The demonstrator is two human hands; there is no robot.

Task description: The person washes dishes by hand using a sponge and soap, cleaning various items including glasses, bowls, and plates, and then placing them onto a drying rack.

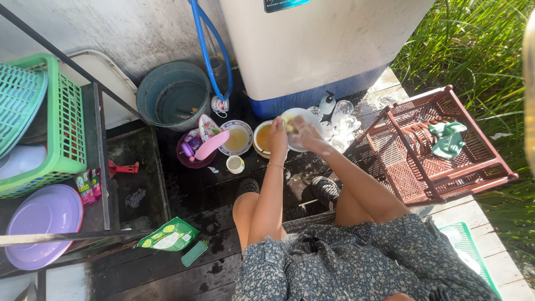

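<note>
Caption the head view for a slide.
Seated person's left hand and right hand scrub a white plate beside soapy bowls.

We are reaching both arms forward and down from our bent knees, elbows nearly straight, forearms running almost side by side. Our left hand is curling its fingers closed — wrist slightly bent, a thin bracelet showing on it. Our right hand is pressing in just beside it — fingers flexed, knuckles up.

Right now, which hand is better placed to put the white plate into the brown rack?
Probably the right hand: it grips the white plate, and the brown rack lies on that side. The left hand is on the far side.
</note>
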